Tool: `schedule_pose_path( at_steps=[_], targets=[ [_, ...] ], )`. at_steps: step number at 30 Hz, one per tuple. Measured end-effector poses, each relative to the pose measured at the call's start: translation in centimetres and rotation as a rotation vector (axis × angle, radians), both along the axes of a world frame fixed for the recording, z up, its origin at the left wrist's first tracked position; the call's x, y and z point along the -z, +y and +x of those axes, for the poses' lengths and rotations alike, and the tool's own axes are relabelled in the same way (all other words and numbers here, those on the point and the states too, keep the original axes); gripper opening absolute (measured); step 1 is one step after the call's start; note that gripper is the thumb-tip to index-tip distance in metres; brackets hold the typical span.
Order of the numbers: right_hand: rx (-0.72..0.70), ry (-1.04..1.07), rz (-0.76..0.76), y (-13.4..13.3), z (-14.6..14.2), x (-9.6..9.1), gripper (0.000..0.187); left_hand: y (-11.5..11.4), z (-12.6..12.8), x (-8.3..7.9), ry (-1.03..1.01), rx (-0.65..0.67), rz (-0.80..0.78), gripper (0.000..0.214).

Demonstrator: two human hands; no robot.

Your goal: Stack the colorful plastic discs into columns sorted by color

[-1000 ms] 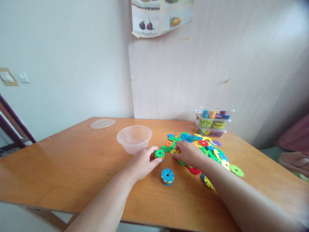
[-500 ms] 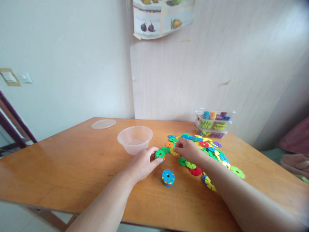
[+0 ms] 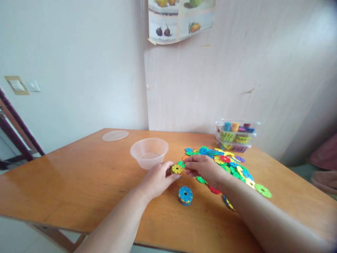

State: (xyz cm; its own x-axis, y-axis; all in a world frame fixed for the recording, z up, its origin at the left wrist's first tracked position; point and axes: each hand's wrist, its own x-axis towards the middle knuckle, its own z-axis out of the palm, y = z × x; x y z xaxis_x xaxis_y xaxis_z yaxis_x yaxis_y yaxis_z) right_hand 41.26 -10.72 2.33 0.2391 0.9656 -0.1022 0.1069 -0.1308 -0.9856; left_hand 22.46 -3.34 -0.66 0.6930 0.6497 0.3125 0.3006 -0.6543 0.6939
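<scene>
My left hand curls around a small stack of plastic discs on the wooden table; a yellow disc tops the stack. My right hand sits just right of it, fingers pinched at the stack's edge on the yellow disc. A second short stack with a blue disc on top stands alone nearer to me. A loose pile of coloured discs spreads out behind and right of my right hand.
An empty clear plastic bowl stands just behind my left hand, its lid further back left. Clear boxes with sorted discs stand by the wall at the back right. The table's near edge runs below my forearms.
My right hand picked a yellow disc from the pile and brought it left onto the stack in my left hand, whose top was green before. The camera shifted slightly.
</scene>
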Motion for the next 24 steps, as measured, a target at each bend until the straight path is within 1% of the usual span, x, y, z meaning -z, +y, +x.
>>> schedule_pose_path(
  at_steps=[2,4,6,7,9,12,15,19,24],
  targets=[
    [0.036,-0.224,-0.002,-0.2,1.2,-0.5,0.008,0.0,0.0,0.0,-0.009,0.003,-0.005,0.03],
    [0.029,-0.537,0.01,-0.6,2.7,-0.8,0.008,0.0,0.0,0.0,-0.014,0.006,-0.008,0.03],
    [-0.025,-0.827,0.002,-1.1,4.2,-1.0,0.01,0.0,-0.1,0.0,-0.008,0.008,-0.005,0.032],
    [-0.063,-0.937,-0.019,-1.3,4.8,-1.0,0.012,0.0,-0.1,0.0,-0.003,0.006,0.0,0.033],
    [-0.142,-1.075,-0.085,-1.8,5.5,-1.0,0.019,0.0,-0.1,0.0,0.006,-0.006,0.015,0.034],
    [-0.21,-1.146,-0.161,-2.2,5.5,-1.0,0.029,0.0,-0.1,0.1,0.007,-0.029,0.029,0.035],
    [-0.224,-1.144,-0.187,-2.1,5.2,-1.0,0.026,0.1,0.0,0.2,0.007,-0.027,0.017,0.035],
    [-0.254,-1.115,-0.169,-1.7,5.4,-0.7,0.023,0.0,0.0,0.1,0.002,-0.028,0.02,0.035],
    [-0.254,-1.101,-0.13,-1.4,5.3,-0.2,0.027,0.0,0.0,0.2,0.0,-0.022,0.021,0.034]
  ],
)
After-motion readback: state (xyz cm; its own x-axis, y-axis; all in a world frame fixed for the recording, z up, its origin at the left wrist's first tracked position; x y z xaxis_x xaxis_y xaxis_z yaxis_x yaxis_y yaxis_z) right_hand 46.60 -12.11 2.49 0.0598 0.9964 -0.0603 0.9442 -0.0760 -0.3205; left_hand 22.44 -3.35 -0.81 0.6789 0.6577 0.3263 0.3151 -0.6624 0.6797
